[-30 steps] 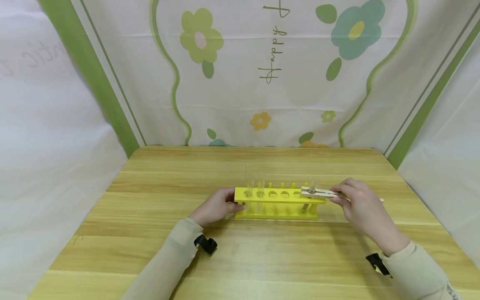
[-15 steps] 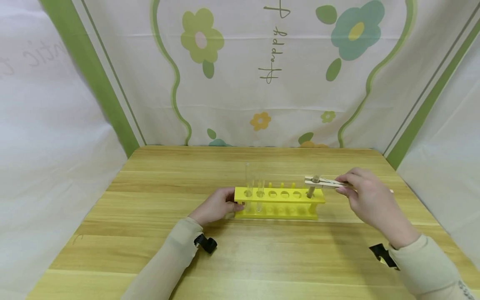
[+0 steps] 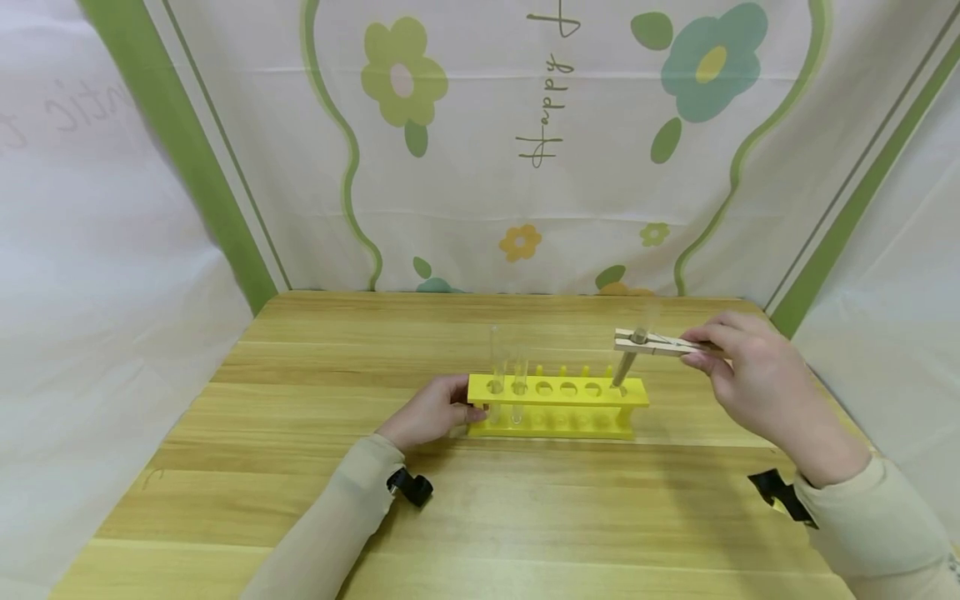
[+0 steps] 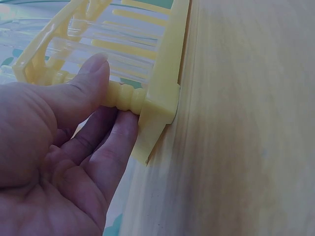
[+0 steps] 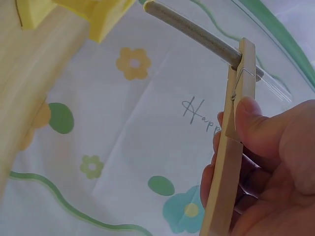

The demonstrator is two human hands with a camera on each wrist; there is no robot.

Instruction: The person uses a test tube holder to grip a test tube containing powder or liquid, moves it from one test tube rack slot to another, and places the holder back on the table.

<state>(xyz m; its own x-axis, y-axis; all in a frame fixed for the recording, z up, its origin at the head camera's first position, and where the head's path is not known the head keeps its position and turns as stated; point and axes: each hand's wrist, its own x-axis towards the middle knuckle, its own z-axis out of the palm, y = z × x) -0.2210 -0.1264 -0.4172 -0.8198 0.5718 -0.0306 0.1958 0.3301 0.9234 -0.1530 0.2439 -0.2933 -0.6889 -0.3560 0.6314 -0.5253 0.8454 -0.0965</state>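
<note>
My right hand [image 3: 765, 392] grips a wooden test tube clamp [image 5: 229, 147], thumb on one side and fingers on the other. The clamp's jaws hold a glass test tube [image 5: 197, 34] partly filled with grey-brown matter. In the head view that tube slants, its lower end right at the rightmost hole of the yellow test tube rack [image 3: 558, 392]. My left hand [image 3: 431, 408] holds the rack's left end post [image 4: 125, 96] between thumb and fingers. Two clear test tubes [image 3: 498, 362] stand in the rack's leftmost holes.
The rack stands on a wood-grain table [image 3: 480, 517]. Behind the table hangs a white curtain [image 3: 465, 183] with printed flowers, and more cloth hangs at both sides. Yellow pegs [image 3: 563, 370] rise along the rack's back. A black strap mount [image 3: 411, 487] sits on the left wrist.
My right hand has moved up and to the right, lifting the clamp and the filled test tube out of the rack's rightmost hole. The left hand and the rack have stayed in place.
</note>
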